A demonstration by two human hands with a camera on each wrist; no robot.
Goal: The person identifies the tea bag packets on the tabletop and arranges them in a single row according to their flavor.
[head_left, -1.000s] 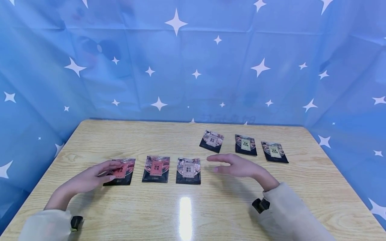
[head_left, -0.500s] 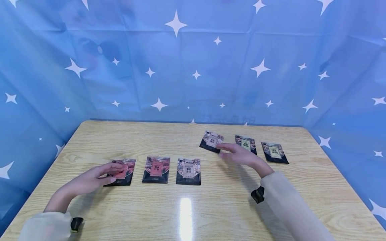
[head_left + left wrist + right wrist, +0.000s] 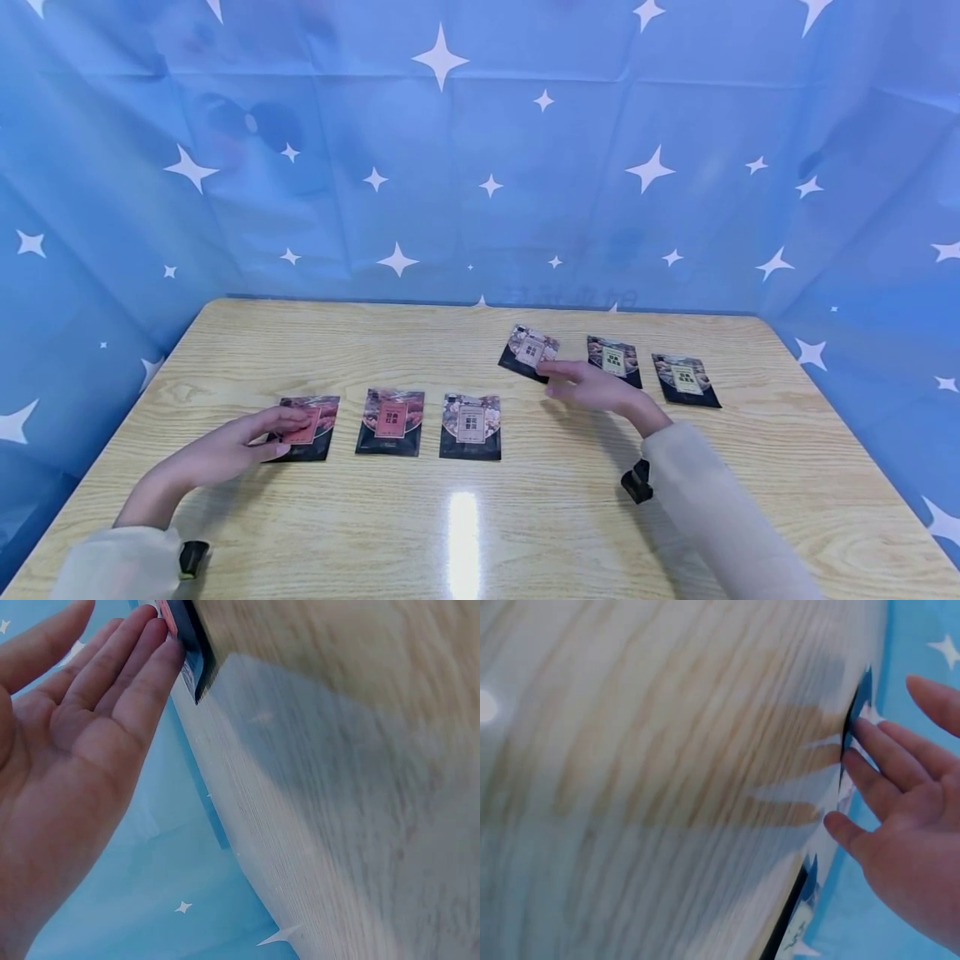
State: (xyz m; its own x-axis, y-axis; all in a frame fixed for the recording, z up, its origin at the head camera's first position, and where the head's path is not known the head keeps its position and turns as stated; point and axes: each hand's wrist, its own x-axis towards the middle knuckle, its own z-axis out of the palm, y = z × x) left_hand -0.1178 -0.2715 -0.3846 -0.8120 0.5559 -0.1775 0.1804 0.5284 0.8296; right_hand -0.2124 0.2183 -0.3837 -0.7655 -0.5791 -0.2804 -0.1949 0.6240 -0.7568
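Observation:
My left hand (image 3: pixel 225 448) rests its fingertips on a red-labelled tea sachet (image 3: pixel 322 429) at the left of the front row, covering part of it. In the left wrist view its fingers (image 3: pixel 112 690) are extended, with the tips at the sachet's edge. My right hand (image 3: pixel 588 387) reaches to the back row. Its extended fingers touch the lower right part of a pale pink-labelled tea sachet (image 3: pixel 525 340) lying at an angle. The right wrist view shows the fingertips (image 3: pixel 866 735) against that sachet, the thumb held apart.
Beside the left hand lie another red-labelled sachet (image 3: pixel 390 421) and a pale pink-labelled one (image 3: pixel 471 425). Right of the right hand are two green-labelled sachets, one partly covered (image 3: pixel 612 354) and one in full view (image 3: pixel 686 379). A blue star-printed cloth (image 3: pixel 480 125) surrounds the wooden table (image 3: pixel 360 533).
My right hand has moved back and slightly right, from beside the front row to the pale pink-labelled sachet in the back row. The left hand has stayed on its red-labelled sachet.

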